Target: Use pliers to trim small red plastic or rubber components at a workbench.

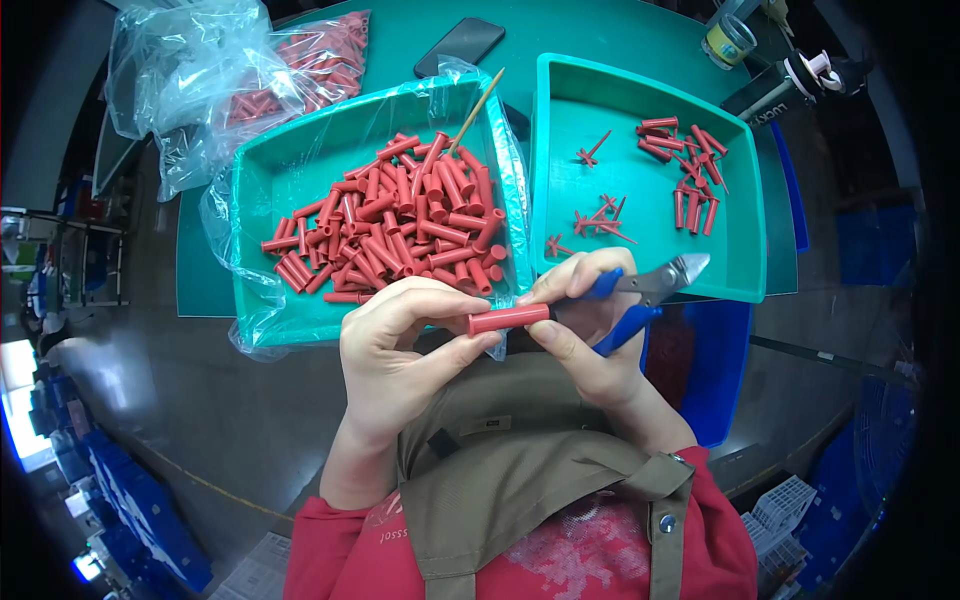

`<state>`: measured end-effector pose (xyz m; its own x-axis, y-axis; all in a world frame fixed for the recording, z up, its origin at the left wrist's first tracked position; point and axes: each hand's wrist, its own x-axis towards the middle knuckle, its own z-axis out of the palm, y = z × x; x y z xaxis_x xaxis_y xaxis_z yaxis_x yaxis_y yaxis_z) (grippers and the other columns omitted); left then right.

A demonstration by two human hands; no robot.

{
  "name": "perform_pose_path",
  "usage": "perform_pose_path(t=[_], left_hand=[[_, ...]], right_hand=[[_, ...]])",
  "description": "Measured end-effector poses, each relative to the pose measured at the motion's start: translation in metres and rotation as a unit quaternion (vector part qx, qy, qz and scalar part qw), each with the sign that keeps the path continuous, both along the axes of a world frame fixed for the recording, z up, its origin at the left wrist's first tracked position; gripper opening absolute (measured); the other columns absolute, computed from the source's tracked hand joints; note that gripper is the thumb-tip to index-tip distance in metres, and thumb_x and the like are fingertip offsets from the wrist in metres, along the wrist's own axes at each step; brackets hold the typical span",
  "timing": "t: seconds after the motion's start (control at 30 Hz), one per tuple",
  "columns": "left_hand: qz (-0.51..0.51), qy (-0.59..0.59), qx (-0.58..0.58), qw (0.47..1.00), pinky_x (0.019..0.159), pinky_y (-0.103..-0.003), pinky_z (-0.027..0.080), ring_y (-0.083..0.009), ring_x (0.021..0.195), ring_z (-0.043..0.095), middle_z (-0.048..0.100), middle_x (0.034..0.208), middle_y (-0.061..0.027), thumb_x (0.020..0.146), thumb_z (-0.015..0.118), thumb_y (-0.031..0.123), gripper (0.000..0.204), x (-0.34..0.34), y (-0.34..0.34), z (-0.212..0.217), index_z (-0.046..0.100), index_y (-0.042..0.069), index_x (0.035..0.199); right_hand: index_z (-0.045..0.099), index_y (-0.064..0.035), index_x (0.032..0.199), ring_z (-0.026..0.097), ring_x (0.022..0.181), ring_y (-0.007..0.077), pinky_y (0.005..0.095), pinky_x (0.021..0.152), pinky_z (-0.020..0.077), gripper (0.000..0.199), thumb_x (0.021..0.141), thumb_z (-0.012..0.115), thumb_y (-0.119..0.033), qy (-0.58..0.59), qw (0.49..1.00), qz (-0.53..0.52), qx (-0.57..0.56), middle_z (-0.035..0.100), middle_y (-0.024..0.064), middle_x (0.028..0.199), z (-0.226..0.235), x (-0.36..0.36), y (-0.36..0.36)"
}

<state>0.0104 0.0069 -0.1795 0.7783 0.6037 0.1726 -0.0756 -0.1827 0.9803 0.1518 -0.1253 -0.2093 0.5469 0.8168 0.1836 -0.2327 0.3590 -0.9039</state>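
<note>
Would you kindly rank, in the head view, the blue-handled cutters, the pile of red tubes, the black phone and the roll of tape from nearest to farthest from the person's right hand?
From the right hand:
1. Blue-handled cutters: held in that hand.
2. Pile of red tubes: in the left green tray, up and to the left.
3. Black phone: far edge of the table, behind the trays.
4. Roll of tape: far right corner; too close to the phone to call.

Heaped red tubes [400, 215] crowding the left tray [262, 180], wooden stick [475, 110] slanting over its rim, right tray [745, 210] mostly open floor, phone [460, 45] and plastic bag [200, 80] blocking the bench [600, 35] behind
</note>
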Motion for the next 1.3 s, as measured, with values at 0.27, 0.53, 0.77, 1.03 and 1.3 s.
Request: perform_pose_path(t=[0.27,0.53,0.77,1.03,1.3], left_hand=[[-0.011,-0.005,-0.026,1.0,0.079,-0.029,0.055,-0.0176,0.088,0.066,0.066,0.094,-0.0116,0.069,0.084,-0.006,0.031,-0.002,-0.004,0.001,0.069,-0.005,0.096],[-0.006,-0.036,0.053,0.998,0.07,-0.026,0.054,-0.0158,0.081,0.067,0.069,0.09,-0.0106,0.07,0.083,-0.008,0.03,0.0,-0.005,-0.002,0.072,-0.002,0.096],[0.002,-0.033,0.074,0.997,0.068,-0.027,0.054,-0.0156,0.078,0.067,0.069,0.089,-0.01,0.068,0.084,-0.007,0.03,0.001,-0.008,0.002,0.073,-0.001,0.095],[-0.002,-0.037,0.06,0.998,0.067,-0.026,0.053,-0.0147,0.077,0.066,0.069,0.088,-0.0099,0.068,0.084,-0.006,0.03,0.001,-0.009,0.003,0.073,0.0,0.095],[-0.007,-0.019,-0.018,1.0,0.072,-0.026,0.052,-0.0161,0.081,0.065,0.067,0.087,-0.0108,0.079,0.074,-0.007,0.009,-0.001,-0.005,-0.002,0.067,-0.002,0.084]], right_hand=[[0.037,-0.0098,0.111,0.063,0.092,0.0255,0.0385,0.085,0.0496,0.048,0.081,0.069,0.01,-0.208,0.976,-0.03,0.057,0.061,0.0158,0.1,-0.009,0.006,-0.004],[0.037,-0.0071,0.113,0.062,0.09,0.0229,0.0362,0.081,0.0507,0.041,0.087,0.067,0.003,-0.04,0.998,0.019,0.052,0.059,0.0158,0.099,-0.003,-0.001,-0.006],[0.038,-0.005,0.114,0.061,0.095,0.0209,0.0349,0.086,0.0492,0.04,0.087,0.063,0.012,-0.043,0.997,0.03,0.061,0.056,0.0137,0.102,-0.008,0.001,-0.01],[0.04,-0.0052,0.112,0.062,0.094,0.023,0.0378,0.085,0.0512,0.039,0.087,0.063,0.012,-0.105,0.992,0.02,0.07,0.059,0.0153,0.1,-0.004,0.003,-0.011],[0.042,-0.0071,0.111,0.066,0.093,0.0275,0.0397,0.084,0.0528,0.044,0.082,0.068,0.013,-0.182,0.979,-0.01,0.093,0.063,0.017,0.099,-0.01,0.003,-0.007]])
